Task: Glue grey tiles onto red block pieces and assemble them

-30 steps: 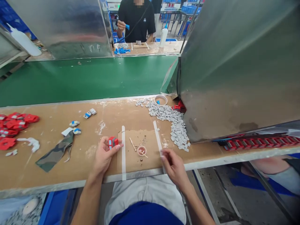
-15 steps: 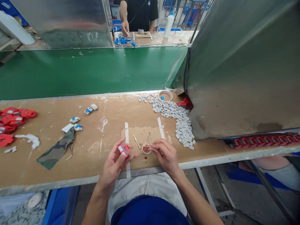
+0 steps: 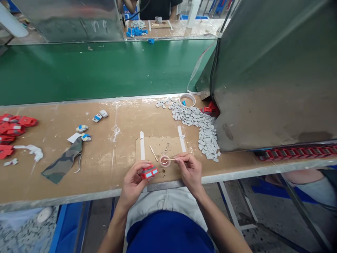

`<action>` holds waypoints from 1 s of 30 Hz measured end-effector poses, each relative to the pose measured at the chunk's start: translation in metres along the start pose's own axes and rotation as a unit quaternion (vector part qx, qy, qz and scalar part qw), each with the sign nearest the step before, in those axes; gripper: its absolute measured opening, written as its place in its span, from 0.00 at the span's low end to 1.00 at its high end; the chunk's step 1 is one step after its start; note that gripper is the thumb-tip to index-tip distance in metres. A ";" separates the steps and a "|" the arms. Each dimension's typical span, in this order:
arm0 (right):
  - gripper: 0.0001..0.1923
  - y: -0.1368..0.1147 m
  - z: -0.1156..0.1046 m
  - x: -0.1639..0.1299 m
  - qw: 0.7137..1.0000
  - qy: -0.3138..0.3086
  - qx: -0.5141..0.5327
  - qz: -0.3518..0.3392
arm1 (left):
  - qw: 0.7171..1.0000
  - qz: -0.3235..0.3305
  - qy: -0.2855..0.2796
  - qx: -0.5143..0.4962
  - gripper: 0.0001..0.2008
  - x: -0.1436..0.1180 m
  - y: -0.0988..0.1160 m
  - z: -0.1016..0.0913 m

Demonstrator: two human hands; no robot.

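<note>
At the near edge of the worktop (image 3: 65,182), the left hand (image 3: 134,181) is holding a small red part (image 3: 149,172) with its fingers pinched around it, pale face turned up. The right hand (image 3: 190,171) is pinching a thin stick (image 3: 169,160), its tip dipping into the little round cap (image 3: 165,161) on the taped cardboard mat (image 3: 160,147). This looks like the glue-loading step; next, the wetted tip would need bringing steadily across to the red part.
</note>
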State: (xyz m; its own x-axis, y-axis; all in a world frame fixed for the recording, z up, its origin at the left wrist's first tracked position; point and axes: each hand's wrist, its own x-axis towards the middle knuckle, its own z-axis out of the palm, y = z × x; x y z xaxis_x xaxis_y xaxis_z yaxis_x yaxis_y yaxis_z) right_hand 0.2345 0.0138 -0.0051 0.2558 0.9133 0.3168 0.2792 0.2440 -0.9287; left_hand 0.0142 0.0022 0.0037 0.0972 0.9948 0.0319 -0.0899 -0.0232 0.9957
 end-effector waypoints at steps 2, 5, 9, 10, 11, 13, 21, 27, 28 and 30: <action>0.13 -0.003 -0.001 -0.005 0.999 0.012 0.038 0.031 | 0.999 0.024 -0.025 0.022 0.13 -0.002 -0.003 0.000; 0.11 -0.018 -0.004 -0.009 0.997 0.012 0.075 0.034 | 0.997 0.036 -0.037 0.056 0.15 -0.005 -0.007 -0.001; 0.08 -0.043 -0.003 -0.010 0.998 -0.025 0.065 -0.008 | 0.993 0.030 -0.044 0.106 0.17 -0.005 -0.007 -0.002; 0.09 -0.048 -0.001 -0.009 0.998 -0.034 0.054 -0.024 | 0.992 0.030 -0.048 0.116 0.17 -0.005 -0.006 -0.002; 0.09 -0.051 0.001 -0.008 0.997 -0.041 0.043 -0.040 | 0.990 0.033 -0.052 0.124 0.17 -0.004 -0.004 -0.002; 0.09 -0.055 0.007 -0.007 0.996 -0.053 0.025 -0.065 | 0.989 0.039 -0.057 0.134 0.15 -0.003 -0.002 -0.002; 0.10 -0.051 0.015 -0.006 0.992 -0.086 -0.003 -0.088 | 0.988 0.028 -0.058 0.137 0.14 -0.003 0.000 0.000; 0.11 -0.051 0.015 -0.007 0.990 -0.086 -0.021 -0.106 | 0.987 0.037 -0.067 0.141 0.15 -0.004 -0.001 -0.001; 0.10 -0.051 0.015 -0.007 0.990 -0.087 -0.027 -0.107 | 0.987 0.038 -0.067 0.143 0.15 -0.004 -0.001 -0.001; 0.10 -0.051 0.014 -0.007 0.989 -0.090 -0.036 -0.109 | 0.986 0.042 -0.068 0.146 0.15 -0.004 -0.002 -0.002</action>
State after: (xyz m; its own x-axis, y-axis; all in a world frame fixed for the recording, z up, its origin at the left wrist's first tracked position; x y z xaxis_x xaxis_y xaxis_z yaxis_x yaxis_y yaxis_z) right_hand 0.2050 -0.0005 0.0374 0.0142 0.8862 0.4630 0.3760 0.4243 -0.8238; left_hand 0.0124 -0.0014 0.0019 0.2345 0.9662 0.1068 0.1845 -0.1521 0.9710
